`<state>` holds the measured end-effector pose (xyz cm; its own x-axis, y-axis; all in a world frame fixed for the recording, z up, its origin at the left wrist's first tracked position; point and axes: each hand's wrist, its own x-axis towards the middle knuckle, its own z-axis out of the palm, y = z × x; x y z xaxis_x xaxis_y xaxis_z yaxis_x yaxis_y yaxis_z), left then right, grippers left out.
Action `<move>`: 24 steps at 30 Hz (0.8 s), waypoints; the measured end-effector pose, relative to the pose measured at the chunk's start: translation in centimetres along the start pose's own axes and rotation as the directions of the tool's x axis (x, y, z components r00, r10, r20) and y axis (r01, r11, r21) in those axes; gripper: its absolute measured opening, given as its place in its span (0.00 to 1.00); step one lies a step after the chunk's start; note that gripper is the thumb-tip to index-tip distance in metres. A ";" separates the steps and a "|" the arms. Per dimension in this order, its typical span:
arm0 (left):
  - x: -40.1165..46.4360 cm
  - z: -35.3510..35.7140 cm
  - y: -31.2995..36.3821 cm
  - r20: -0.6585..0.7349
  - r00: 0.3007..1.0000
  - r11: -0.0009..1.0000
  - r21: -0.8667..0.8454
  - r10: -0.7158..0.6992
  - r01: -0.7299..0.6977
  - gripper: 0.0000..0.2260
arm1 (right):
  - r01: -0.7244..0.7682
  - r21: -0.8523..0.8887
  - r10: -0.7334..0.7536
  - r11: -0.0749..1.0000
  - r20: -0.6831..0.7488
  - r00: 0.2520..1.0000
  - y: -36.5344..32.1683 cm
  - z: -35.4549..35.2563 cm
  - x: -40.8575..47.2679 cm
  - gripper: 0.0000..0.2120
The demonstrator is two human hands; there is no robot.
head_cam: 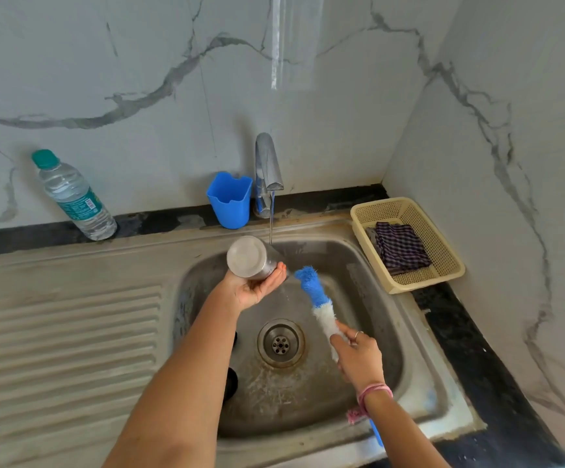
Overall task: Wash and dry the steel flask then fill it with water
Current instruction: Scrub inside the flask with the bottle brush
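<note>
My left hand (255, 287) grips the steel flask (249, 257) over the sink (369, 295), with the flask's flat base turned toward me and its mouth pointing away under the running tap (267, 167). A thin stream of water (271, 224) falls beside the flask's far end. My right hand (358, 358) holds a bottle brush (314, 292) with a blue and white bristle head, angled up toward the flask's mouth. The brush tip sits just to the right of the flask, apart from it.
A plastic water bottle (75, 197) stands on the back ledge at left. A blue cup (229, 200) sits beside the tap. A cream basket (443, 251) holding a checked cloth (401, 248) is at right. The drain (281, 342) lies mid-sink; a ribbed drainboard (61, 342) spreads left.
</note>
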<state>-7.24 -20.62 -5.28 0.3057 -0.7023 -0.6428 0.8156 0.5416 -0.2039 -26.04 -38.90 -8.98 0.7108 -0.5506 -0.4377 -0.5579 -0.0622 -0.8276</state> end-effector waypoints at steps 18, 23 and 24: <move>2.0 -0.9 1.2 -0.078 0.997 0.905 0.425 -0.008 0.040 0.31 | -0.085 0.057 0.089 0.995 -0.072 0.993 0.1 -0.2 -0.7 0.15; -1.1 -4.8 -1.7 -0.156 0.929 0.378 0.926 0.335 0.019 0.35 | -0.095 0.071 0.101 0.993 -0.085 0.991 0.8 -0.8 -2.3 0.16; -1.1 -5.7 -2.3 -0.107 0.905 0.284 0.959 0.412 -0.016 0.36 | -0.091 0.069 0.097 0.993 -0.083 0.992 0.8 -0.9 -2.3 0.16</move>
<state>-12.23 -18.44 -8.29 0.5597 -0.3629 -0.7450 0.6982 -0.2778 0.6598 -28.50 -38.43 -8.37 0.6154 -0.6215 -0.4847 -0.5890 0.0461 -0.8068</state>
